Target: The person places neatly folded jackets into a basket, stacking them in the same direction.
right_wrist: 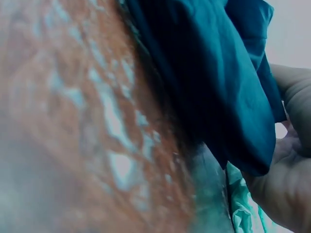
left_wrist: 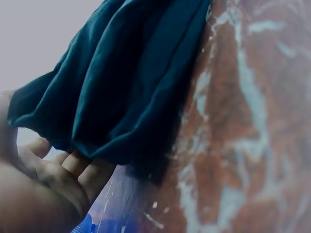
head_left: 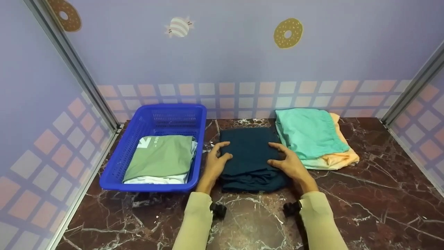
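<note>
A folded dark navy garment lies on the marbled table, flat at the back and bunched in loose folds along its near edge. My left hand grips its left side, the thumb over the edge; in the left wrist view, fingers of this hand pass beneath the cloth. On the opposite side, my right hand holds the right edge with thumb and index finger spread apart. The right wrist view shows this hand against the draped cloth, its fingertips hidden behind it.
Left of the garment stands a blue plastic basket holding a folded olive-green shirt over white cloth. To the right, mint-green elastic-waist shorts lie on an orange-and-white garment. Purple panels enclose the table's back and sides.
</note>
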Demonstrator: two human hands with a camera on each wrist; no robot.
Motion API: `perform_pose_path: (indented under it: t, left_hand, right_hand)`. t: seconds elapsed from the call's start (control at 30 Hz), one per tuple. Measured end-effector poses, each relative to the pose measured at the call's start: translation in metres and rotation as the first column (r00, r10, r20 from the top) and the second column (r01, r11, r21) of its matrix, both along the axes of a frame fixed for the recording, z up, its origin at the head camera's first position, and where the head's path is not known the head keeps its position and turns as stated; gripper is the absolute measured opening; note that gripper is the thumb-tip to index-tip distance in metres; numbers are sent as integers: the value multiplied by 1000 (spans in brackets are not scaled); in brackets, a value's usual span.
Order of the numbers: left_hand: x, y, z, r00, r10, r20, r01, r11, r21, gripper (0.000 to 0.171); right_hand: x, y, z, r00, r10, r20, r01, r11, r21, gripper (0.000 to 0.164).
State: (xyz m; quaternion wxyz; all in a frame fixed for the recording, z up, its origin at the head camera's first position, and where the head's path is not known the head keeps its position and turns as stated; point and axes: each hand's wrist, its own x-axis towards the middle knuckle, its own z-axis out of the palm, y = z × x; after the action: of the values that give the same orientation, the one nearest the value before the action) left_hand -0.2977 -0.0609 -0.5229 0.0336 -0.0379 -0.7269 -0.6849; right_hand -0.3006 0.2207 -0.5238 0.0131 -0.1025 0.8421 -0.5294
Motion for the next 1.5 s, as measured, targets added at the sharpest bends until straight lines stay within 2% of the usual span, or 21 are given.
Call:
perform_pose_path:
  t: [0.13,0.23,0.37,0.5,0.63,0.8,0.93,1.07,1.17,1.4,1.5]
  left_hand:
    - [0,1,-1,1000,19,-2,-19,1000,-10,54]
    - [0,0,-1,999,7,42,-9,999,42,57]
    - [0,-2,2,991,-11,132,-12,986,165,56]
    - [2,-4,4,986,-1,166,-32,980,196,56]
    - [2,-4,4,990,-12,140,-15,982,189,56]
    - [3,1,1,998,-11,67,4,994,108,56]
    - [2,6,0,1000,-2,-29,3,1000,16,56]
    - [1,8,-1,995,1,-104,-9,997,-74,55]
    - [0,6,0,992,7,-127,-21,994,-110,55]
    - [3,3,5,991,5,-134,-19,994,-106,57]
    - [3,3,8,987,-3,-163,-17,992,-122,59]
  right_hand:
    - [0,2,3,1000,-13,6,12,997,73,67]
    - [-1,2,7,1000,-10,-3,11,994,106,70]
    - [-1,2,12,999,-4,32,1,997,80,75]
    - [1,4,14,996,-13,85,10,999,46,81]
    - [3,3,13,996,-4,92,5,1000,-7,81]
    - [3,2,10,1000,7,7,-6,996,-90,73]
    - [4,4,10,998,-5,-68,2,999,-46,67]
    - [5,5,12,996,-13,-89,16,999,32,66]
    - [5,5,14,996,-13,-91,19,998,62,64]
    - [10,5,22,997,5,-82,3,996,87,65]
    - [10,6,25,995,8,-101,1,997,83,65]
